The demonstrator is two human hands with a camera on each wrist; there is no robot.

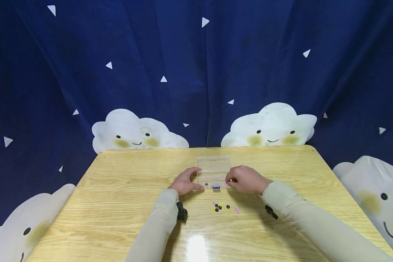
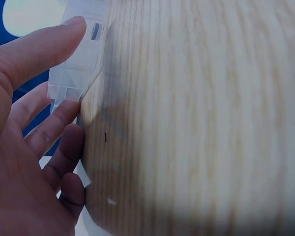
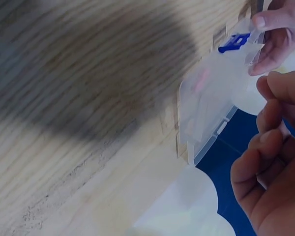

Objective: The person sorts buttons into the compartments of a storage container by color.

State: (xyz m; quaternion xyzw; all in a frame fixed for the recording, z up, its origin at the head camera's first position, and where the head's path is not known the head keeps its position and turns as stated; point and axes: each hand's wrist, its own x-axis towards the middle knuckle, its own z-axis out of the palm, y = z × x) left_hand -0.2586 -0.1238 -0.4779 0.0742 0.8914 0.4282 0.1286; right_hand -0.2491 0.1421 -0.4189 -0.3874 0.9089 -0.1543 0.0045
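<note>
Filling the clear box [image 1: 213,165] on the table [image 1: 134,174] seems underway; the left hand [image 1: 185,182], half-spread, grips its left end; the right hand [image 1: 247,179] curls opposite, hold unclear; loose discs [image 1: 220,207] probably want pinching next.

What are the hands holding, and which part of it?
The left hand grips the clear box by its left end; whether the right hand pinches anything cannot be told.

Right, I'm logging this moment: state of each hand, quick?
Left hand: holding the clear box by its left end.
Right hand: curled closed; no held thing visible.
</note>
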